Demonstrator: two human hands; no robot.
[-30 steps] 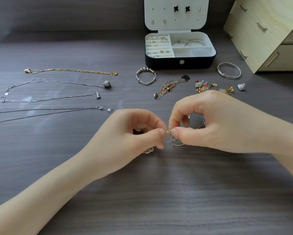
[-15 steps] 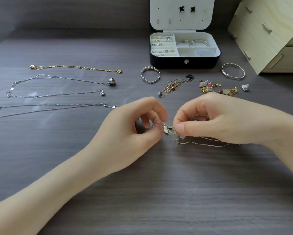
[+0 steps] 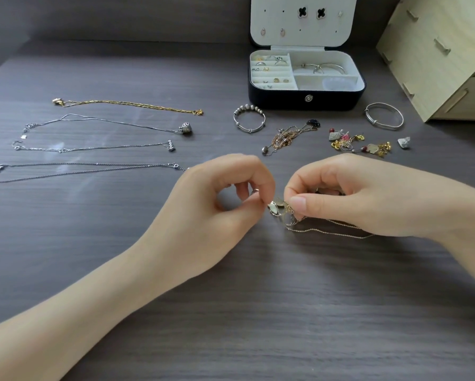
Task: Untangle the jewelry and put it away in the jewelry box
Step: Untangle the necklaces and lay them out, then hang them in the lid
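Both hands meet low over the table (image 3: 231,312), working one knot. The left hand (image 3: 220,204) has its fingers pinched closed on a small pendant (image 3: 274,208); the right hand (image 3: 368,199) pinches the tangle (image 3: 287,213) just beside it. The thin chain (image 3: 329,231) runs rightward from the knot and passes under the right hand, so pulling apart goes sideways. Which strand each hand holds is hard to tell. The jewelry box (image 3: 307,99) sits open, well beyond.

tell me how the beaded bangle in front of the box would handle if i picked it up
The beaded bangle looks like a stiff wire hoop, so it should probably keep its round shape. Its beads seem threaded on, so they may slide. Stood on edge on the table, it could roll.
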